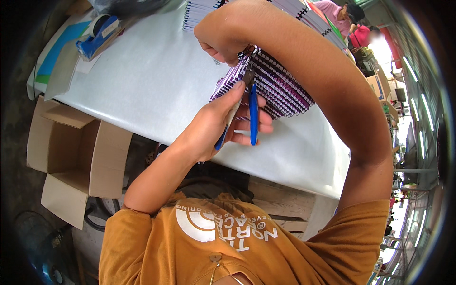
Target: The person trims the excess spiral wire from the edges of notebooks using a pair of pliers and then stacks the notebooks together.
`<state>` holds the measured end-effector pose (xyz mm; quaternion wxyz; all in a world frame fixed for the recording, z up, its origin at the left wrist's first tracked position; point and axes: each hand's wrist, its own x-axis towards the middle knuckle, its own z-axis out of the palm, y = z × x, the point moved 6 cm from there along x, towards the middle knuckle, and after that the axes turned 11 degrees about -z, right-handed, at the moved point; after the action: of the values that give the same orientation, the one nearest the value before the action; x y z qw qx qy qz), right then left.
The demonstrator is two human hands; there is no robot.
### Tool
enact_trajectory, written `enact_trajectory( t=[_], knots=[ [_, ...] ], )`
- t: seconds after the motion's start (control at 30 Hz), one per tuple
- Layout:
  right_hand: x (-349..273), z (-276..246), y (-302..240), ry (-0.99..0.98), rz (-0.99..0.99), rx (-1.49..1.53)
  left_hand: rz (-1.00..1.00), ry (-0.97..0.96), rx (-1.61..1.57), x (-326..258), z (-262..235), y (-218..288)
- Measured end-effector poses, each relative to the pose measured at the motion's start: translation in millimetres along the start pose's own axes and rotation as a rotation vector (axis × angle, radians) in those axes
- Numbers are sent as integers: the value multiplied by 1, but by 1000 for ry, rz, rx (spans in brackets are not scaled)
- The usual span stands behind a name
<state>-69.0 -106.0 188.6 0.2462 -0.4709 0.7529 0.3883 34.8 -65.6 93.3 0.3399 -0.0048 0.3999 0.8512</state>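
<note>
A stack of spiral-bound notebooks [285,90] with purple-and-white edges and dark wire coils lies on the table. My left hand [213,118] grips wire cutters [254,111] with blue handles, fingers and thumb around the spread handles. The cutters' dark jaws are at the coil ends on the stack's near-left corner. My right arm arches over the stack from the right. At its end my right hand [221,40] is bent down with curled fingers beside the same corner; what its fingertips hold is hidden.
More spiral-bound books [202,14] stand at the table's far side. A blue tape dispenser [97,38] sits at the far left by coloured sheets [61,47]. An open cardboard box [71,147] is below the left table edge. Other people [339,16] are at the far right.
</note>
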Motion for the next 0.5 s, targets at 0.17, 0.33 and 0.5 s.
enact_trajectory(
  t=[0.17,0.33,0.5],
  knots=[
    [-7,-9,-4,25,-30,16,121,-442,-182,12,-16,-6],
    [-22,-16,4,6,191,-48,50,11,71,-3,4,3],
    [-33,-15,12,-19,32,192,66,9,-17,7,6,7]
  ],
)
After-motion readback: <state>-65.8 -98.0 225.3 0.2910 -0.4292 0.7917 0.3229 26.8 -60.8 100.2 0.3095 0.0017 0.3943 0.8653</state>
